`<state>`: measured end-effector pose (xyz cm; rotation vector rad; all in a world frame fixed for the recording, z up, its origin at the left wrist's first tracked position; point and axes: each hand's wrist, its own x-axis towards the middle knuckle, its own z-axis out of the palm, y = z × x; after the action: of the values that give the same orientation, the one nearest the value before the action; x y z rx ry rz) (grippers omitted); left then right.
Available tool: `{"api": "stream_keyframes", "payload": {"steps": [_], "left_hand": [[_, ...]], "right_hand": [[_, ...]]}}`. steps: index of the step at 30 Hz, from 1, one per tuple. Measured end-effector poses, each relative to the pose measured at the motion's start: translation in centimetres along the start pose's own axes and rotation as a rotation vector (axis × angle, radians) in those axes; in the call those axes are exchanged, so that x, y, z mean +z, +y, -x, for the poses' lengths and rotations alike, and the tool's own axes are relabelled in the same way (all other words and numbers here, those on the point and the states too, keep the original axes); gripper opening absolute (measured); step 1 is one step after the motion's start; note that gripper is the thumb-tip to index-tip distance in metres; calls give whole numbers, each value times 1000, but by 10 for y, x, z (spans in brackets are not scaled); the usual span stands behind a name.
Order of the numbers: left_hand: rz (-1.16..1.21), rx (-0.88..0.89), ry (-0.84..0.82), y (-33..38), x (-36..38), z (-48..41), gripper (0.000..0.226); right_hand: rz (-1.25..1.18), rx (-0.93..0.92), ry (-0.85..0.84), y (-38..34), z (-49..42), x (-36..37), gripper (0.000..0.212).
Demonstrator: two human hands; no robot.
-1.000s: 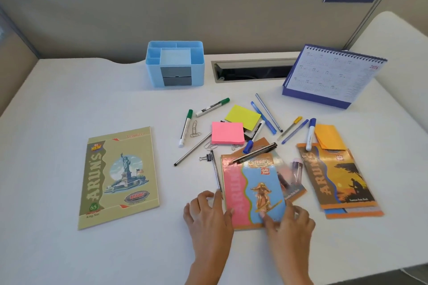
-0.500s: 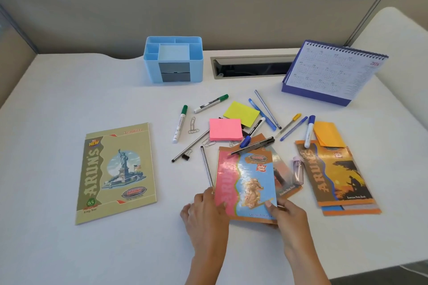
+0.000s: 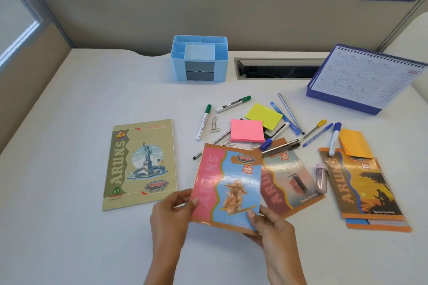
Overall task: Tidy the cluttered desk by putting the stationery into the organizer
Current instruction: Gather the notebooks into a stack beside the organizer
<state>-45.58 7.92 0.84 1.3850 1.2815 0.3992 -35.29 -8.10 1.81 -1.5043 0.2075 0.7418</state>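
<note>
The pink-and-blue glossy paper notebook (image 3: pixel 227 183) is in both your hands, its near edge tilted up from the white tabletop (image 3: pixel 92 104). Your left hand (image 3: pixel 171 213) pinches the near left corner and your right hand (image 3: pixel 271 227) pinches the near right corner, probably so the thin cover does not bend. I think you take it first because it covers part of a brown skyscraper notebook (image 3: pixel 294 183), where a black pen (image 3: pixel 281 146) rests. The light blue plastic organizer (image 3: pixel 178 69) stands well apart at the back, and nothing sticks out of it.
</note>
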Motion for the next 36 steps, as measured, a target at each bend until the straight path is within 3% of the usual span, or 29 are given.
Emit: {"api": "stream_keyframes", "payload": {"steps": [7,12,17,25,30,36], "left_hand": [[-65,7,347,-8,-76,-46,18],[-116,-24,488,-10,-109,-76,22],[-182,-13,524,-14,-121,-90,24],[-270,9,544,-17,-130,-101,25],[-372,45,539,-22,-133,-104,25],[-334,257,533,-19,-108,-90,39]], "right_hand": [[613,-318,-97,17,-31,123,14],[863,-355,-101,31,-44,187,16],[937,-440,-95,35,-46,209,14],[1008,-527,-110,36,-45,226,34],[1070,-558,-115,39,-44,228,32],[946,-629,33,28,-46,182,31]]}}
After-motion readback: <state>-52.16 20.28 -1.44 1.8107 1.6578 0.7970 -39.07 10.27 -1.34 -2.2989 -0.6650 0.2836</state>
